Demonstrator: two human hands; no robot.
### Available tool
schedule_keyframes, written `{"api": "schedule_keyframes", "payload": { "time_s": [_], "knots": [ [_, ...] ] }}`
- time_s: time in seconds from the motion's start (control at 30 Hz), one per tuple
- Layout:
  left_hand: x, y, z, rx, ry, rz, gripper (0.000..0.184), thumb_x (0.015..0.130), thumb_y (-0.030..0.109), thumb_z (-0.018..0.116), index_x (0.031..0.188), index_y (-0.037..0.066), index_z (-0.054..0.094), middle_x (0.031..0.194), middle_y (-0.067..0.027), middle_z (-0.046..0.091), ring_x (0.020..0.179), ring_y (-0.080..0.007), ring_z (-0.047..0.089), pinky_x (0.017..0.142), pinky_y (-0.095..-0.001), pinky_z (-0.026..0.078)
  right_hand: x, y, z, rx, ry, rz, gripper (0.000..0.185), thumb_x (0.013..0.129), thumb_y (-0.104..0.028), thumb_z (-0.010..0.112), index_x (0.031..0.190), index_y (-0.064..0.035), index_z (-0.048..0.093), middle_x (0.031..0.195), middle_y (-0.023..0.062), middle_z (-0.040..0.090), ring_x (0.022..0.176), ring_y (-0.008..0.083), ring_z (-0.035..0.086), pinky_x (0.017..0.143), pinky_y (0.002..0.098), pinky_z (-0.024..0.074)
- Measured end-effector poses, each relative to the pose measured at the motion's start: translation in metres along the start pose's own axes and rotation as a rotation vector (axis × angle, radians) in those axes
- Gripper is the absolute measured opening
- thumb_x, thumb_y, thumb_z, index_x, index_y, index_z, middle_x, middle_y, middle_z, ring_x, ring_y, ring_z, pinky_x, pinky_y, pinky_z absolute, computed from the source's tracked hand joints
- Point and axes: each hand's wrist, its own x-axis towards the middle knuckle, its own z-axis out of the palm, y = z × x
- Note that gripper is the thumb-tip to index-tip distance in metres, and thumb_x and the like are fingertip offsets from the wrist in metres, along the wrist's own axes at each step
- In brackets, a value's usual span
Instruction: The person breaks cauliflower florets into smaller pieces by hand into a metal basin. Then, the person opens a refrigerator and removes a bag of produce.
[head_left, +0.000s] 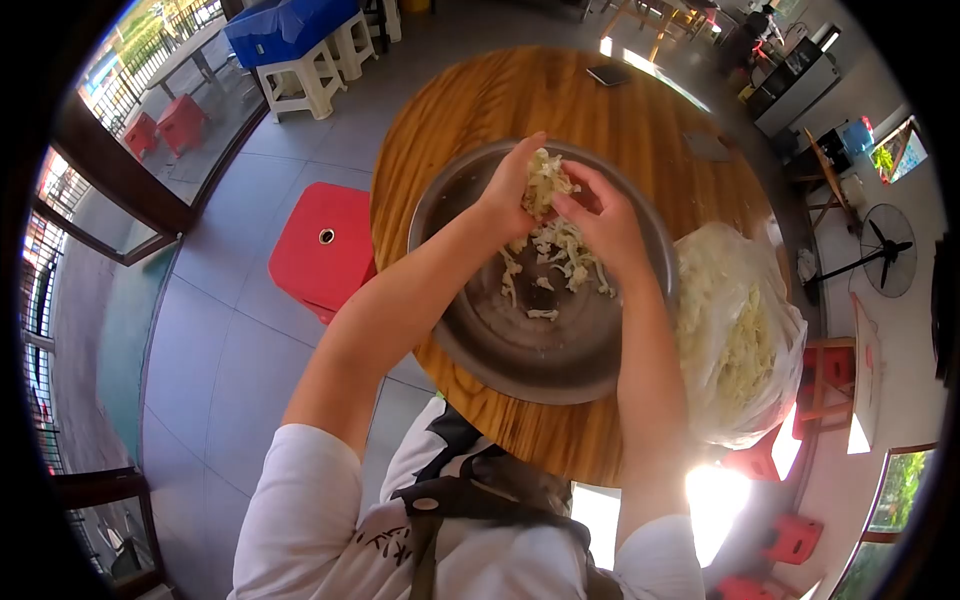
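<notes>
While both hands (506, 190) (604, 222) hold cauliflower (544, 186), creamy-pale, knobbly, loosely clumped, ragged-edged

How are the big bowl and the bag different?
The bowl is shiny grey metal, but the bag is thin, see-through plastic.
The bowl is smooth and round, while the bag is lumpy and crinkly.
The bowl has just some veggie bits inside with lots of bare metal showing; the bag bulges with them.
Both hold pale veggie bits.
</notes>
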Motion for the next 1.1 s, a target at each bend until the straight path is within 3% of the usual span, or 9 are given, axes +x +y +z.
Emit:
{"api": "schedule_keyframes", "payload": {
  "time_s": [0.07,0.17,0.37,0.57,0.7,0.83,0.93,1.03,1.1],
  "knots": [
    [0.014,-0.003,-0.011,0.008,-0.023,-0.020,0.018,0.083,0.030,0.056,0.086,0.012,0.056,0.081,-0.0049,0.059,0.074,-0.0227,0.058,0.065,-0.0329,0.046,-0.001,0.004,-0.002,-0.100,-0.022,-0.029,0.034,0.079,-0.009,0.065,0.112,-0.0023,0.057,0.094,0.0048,0.063,0.088,0.0125,0.060,0.076,0.0260,0.0481],
    [0.011,-0.003,-0.009,0.066,-0.004,0.002,0.016,0.083,0.027,0.056,0.085,0.012,0.055,0.080,-0.0045,0.060,0.072,-0.0215,0.058,0.063,-0.0341,0.047,-0.004,-0.005,-0.002,-0.076,0.005,0.030,0.029,0.079,-0.008,0.063,0.108,-0.0023,0.058,0.093,0.0042,0.063,0.084,0.0106,0.060,0.074,0.0252,0.0481],
    [0.009,-0.004,-0.005,0.024,-0.065,-0.039,0.024,0.084,0.034,0.057,0.086,0.011,0.055,0.081,-0.0045,0.060,0.071,-0.0190,0.057,0.057,-0.0311,0.046,-0.003,0.001,-0.013,0.201,0.122,0.130,0.024,0.080,-0.005,0.057,0.104,-0.0018,0.059,0.092,0.0046,0.062,0.078,0.0086,0.058,0.071,0.0222,0.0470],
    [-0.002,-0.004,0.005,-0.056,-0.144,-0.005,0.039,0.085,0.046,0.051,0.093,0.009,0.058,0.086,-0.0056,0.061,0.075,-0.0189,0.057,0.057,-0.0305,0.046,-0.003,-0.012,-0.016,0.654,0.168,0.231,0.016,0.084,-0.008,0.056,0.097,0.0002,0.058,0.090,0.0066,0.061,0.077,0.0109,0.058,0.069,0.0227,0.0467],
    [-0.002,-0.004,0.006,-0.047,-0.142,0.008,0.037,0.086,0.041,0.051,0.096,0.006,0.058,0.087,-0.0079,0.061,0.078,-0.0201,0.058,0.062,-0.0331,0.048,-0.002,-0.010,-0.023,0.806,0.197,0.224,0.013,0.085,-0.014,0.057,0.092,-0.0028,0.058,0.089,0.0075,0.062,0.072,0.0108,0.056,0.065,0.0224,0.0452],
    [-0.001,-0.005,0.007,-0.022,-0.098,0.004,0.031,0.086,0.035,0.052,0.096,0.006,0.057,0.086,-0.0088,0.060,0.078,-0.0211,0.058,0.059,-0.0315,0.049,0.000,-0.005,-0.027,0.853,0.238,0.208,0.012,0.085,-0.016,0.058,0.089,-0.0049,0.058,0.088,0.0069,0.063,0.069,0.0100,0.055,0.060,0.0232,0.0441],
    [0.003,-0.006,0.000,-0.004,-0.125,0.039,0.027,0.085,0.031,0.052,0.096,0.006,0.056,0.085,-0.0088,0.059,0.078,-0.0217,0.058,0.056,-0.0300,0.048,0.002,-0.001,-0.023,0.468,0.419,0.136,0.015,0.085,-0.019,0.058,0.089,-0.0046,0.060,0.087,0.0049,0.063,0.067,0.0101,0.054,0.061,0.0234,0.0439],
    [0.002,-0.005,-0.001,0.005,-0.119,0.067,0.022,0.085,0.027,0.054,0.096,0.008,0.054,0.085,-0.0082,0.058,0.076,-0.0212,0.058,0.054,-0.0291,0.047,0.001,0.009,-0.019,-0.083,0.426,0.043,0.020,0.085,-0.024,0.060,0.091,-0.0052,0.063,0.086,0.0036,0.062,0.070,0.0109,0.055,0.065,0.0233,0.0438],
    [0.004,-0.005,-0.002,0.015,-0.099,0.037,0.020,0.084,0.026,0.054,0.096,0.010,0.054,0.086,-0.0076,0.058,0.075,-0.0199,0.057,0.055,-0.0292,0.047,0.000,0.008,-0.014,-0.229,0.436,-0.008,0.022,0.083,-0.026,0.063,0.092,-0.0061,0.064,0.089,0.0039,0.060,0.074,0.0124,0.056,0.066,0.0242,0.0441]
  ]
}}
